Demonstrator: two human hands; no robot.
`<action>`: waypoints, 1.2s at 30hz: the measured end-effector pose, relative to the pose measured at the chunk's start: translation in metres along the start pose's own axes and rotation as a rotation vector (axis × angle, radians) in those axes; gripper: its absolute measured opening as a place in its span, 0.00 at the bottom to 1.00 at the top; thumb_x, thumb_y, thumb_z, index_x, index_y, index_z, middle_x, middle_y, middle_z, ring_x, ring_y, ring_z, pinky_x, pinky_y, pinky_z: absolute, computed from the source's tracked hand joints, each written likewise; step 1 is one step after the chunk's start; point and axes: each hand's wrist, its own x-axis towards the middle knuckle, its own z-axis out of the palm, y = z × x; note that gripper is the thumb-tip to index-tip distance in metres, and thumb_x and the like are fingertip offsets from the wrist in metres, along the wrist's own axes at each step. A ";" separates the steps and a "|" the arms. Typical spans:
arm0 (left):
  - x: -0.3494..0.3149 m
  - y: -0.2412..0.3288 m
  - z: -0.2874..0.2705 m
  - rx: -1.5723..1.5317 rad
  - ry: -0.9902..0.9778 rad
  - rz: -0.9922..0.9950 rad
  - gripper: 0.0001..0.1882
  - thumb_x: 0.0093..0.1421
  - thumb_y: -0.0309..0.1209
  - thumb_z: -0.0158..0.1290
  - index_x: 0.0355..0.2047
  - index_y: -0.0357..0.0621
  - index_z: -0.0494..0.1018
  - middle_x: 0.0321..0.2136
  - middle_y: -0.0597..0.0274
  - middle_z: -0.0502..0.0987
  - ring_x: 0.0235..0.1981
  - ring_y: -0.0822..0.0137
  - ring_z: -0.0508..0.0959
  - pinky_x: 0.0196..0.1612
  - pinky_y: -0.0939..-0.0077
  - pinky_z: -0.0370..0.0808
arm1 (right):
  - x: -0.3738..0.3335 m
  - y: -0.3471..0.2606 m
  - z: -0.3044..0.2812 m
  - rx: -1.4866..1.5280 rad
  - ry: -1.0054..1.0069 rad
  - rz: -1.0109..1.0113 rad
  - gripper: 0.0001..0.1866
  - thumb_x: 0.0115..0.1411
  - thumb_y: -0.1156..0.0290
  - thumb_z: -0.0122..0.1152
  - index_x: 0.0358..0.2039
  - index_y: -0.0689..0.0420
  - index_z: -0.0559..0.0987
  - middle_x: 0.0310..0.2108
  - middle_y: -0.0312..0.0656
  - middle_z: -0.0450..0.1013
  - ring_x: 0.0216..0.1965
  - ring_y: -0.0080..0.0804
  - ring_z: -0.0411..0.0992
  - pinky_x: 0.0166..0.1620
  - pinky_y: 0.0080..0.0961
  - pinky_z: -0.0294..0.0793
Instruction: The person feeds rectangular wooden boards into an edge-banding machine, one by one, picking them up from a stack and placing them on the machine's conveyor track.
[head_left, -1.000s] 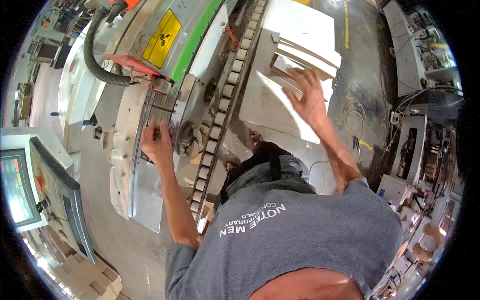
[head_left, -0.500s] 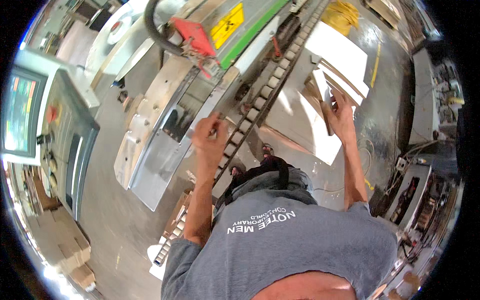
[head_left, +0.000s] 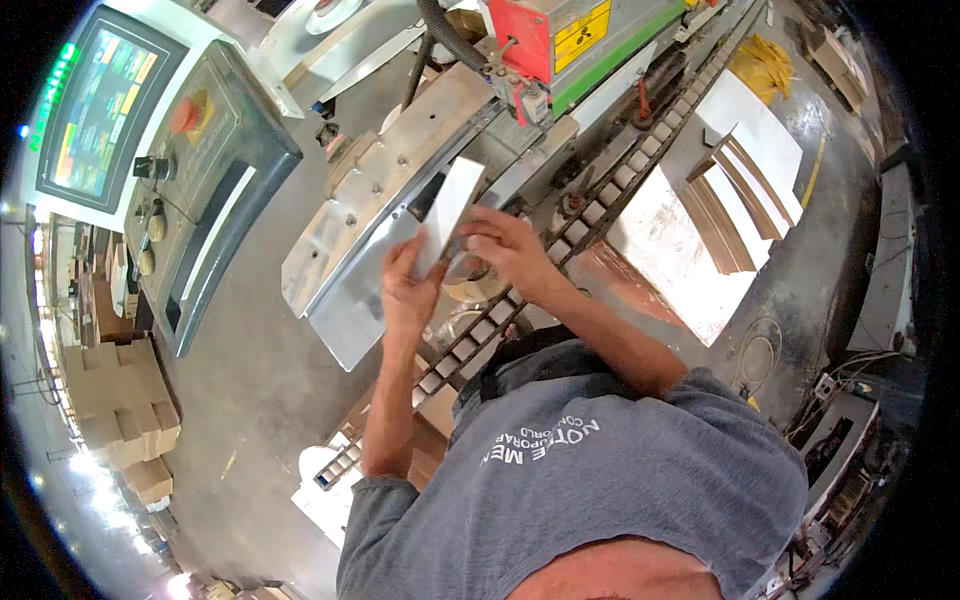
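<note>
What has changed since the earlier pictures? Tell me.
The right hand has moved left from the stacked strips to beside the left hand, which now grips a white strip. The roller conveyor still runs between the stacked strips and the green-striped machine.

A panel (head_left: 455,205) is held by the left grip (head_left: 410,285) above the plate (head_left: 365,285) of the machine (head_left: 620,50); the right grip (head_left: 505,250) is placed just beside the panel's right edge. Along the machine's right side a roller conveyor (head_left: 638,160) is laid, from near left to far right. Right of it a worktop (head_left: 660,260) is placed, on which strips (head_left: 718,225) are grouped; a cable (head_left: 760,350) is laid on the floor (head_left: 265,390) to its right. At far left a console (head_left: 215,170) is stationed, with cartons (head_left: 120,400) piled on its near side.
</note>
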 end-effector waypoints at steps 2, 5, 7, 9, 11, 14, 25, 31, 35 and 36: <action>-0.001 -0.036 -0.015 0.194 0.060 0.132 0.30 0.48 0.22 0.67 0.54 0.42 0.77 0.42 0.50 0.79 0.42 0.53 0.80 0.44 0.62 0.77 | 0.007 0.009 0.024 0.010 -0.022 0.038 0.26 0.67 0.70 0.57 0.62 0.67 0.65 0.44 0.42 0.74 0.43 0.28 0.74 0.44 0.31 0.82; 0.011 -0.064 -0.027 0.346 0.138 0.280 0.27 0.42 0.22 0.67 0.47 0.44 0.80 0.42 0.50 0.78 0.47 0.46 0.75 0.51 0.54 0.73 | 0.028 0.039 0.048 0.056 -0.058 0.102 0.31 0.67 0.72 0.57 0.66 0.68 0.58 0.48 0.46 0.72 0.44 0.31 0.75 0.44 0.31 0.82; 0.015 -0.064 -0.032 0.463 0.206 0.363 0.27 0.42 0.21 0.68 0.47 0.45 0.81 0.42 0.51 0.78 0.46 0.48 0.75 0.51 0.56 0.73 | 0.036 0.046 0.063 0.108 -0.052 0.177 0.34 0.68 0.73 0.55 0.69 0.69 0.52 0.55 0.53 0.68 0.46 0.36 0.75 0.46 0.31 0.82; 0.011 -0.058 -0.037 0.559 0.262 0.340 0.24 0.45 0.24 0.68 0.46 0.46 0.82 0.39 0.53 0.78 0.45 0.50 0.74 0.52 0.57 0.70 | 0.046 0.050 0.065 0.099 -0.100 0.129 0.33 0.68 0.74 0.53 0.69 0.69 0.52 0.57 0.54 0.67 0.47 0.36 0.75 0.47 0.31 0.81; -0.002 -0.069 -0.045 0.539 0.286 0.250 0.22 0.46 0.26 0.68 0.45 0.46 0.82 0.37 0.54 0.77 0.43 0.51 0.74 0.51 0.58 0.70 | 0.050 0.058 0.070 0.056 -0.125 0.069 0.33 0.68 0.74 0.50 0.68 0.71 0.51 0.60 0.57 0.64 0.52 0.39 0.73 0.50 0.31 0.80; -0.010 -0.078 -0.054 0.499 0.298 0.076 0.19 0.49 0.30 0.68 0.44 0.47 0.83 0.34 0.56 0.77 0.40 0.53 0.74 0.48 0.58 0.70 | 0.050 0.063 0.073 -0.035 -0.076 0.080 0.33 0.68 0.73 0.51 0.67 0.73 0.51 0.61 0.60 0.62 0.54 0.39 0.72 0.52 0.32 0.79; -0.001 -0.088 -0.057 0.338 0.320 0.184 0.18 0.49 0.25 0.67 0.43 0.43 0.82 0.27 0.57 0.74 0.31 0.56 0.75 0.37 0.62 0.73 | 0.061 0.075 0.073 -0.106 -0.085 0.085 0.35 0.63 0.72 0.60 0.64 0.74 0.55 0.56 0.55 0.67 0.42 0.33 0.76 0.41 0.26 0.82; -0.005 -0.088 -0.057 0.284 0.283 0.123 0.18 0.49 0.24 0.66 0.43 0.41 0.82 0.27 0.56 0.74 0.31 0.56 0.75 0.36 0.63 0.73 | 0.054 0.071 0.080 -0.089 0.004 0.059 0.23 0.62 0.72 0.60 0.52 0.72 0.65 0.50 0.52 0.70 0.38 0.31 0.76 0.37 0.24 0.82; -0.003 -0.089 -0.055 0.309 0.290 0.179 0.19 0.49 0.23 0.66 0.44 0.40 0.82 0.27 0.55 0.74 0.30 0.56 0.74 0.37 0.63 0.73 | 0.058 0.071 0.074 -0.167 -0.038 0.060 0.21 0.64 0.71 0.58 0.54 0.69 0.68 0.49 0.48 0.72 0.44 0.29 0.76 0.44 0.24 0.82; 0.000 -0.089 -0.053 0.310 0.291 0.188 0.18 0.50 0.23 0.66 0.44 0.40 0.82 0.27 0.54 0.74 0.30 0.56 0.74 0.37 0.63 0.73 | 0.060 0.075 0.069 -0.175 -0.057 0.061 0.21 0.64 0.71 0.59 0.54 0.69 0.68 0.49 0.48 0.71 0.44 0.29 0.76 0.44 0.23 0.82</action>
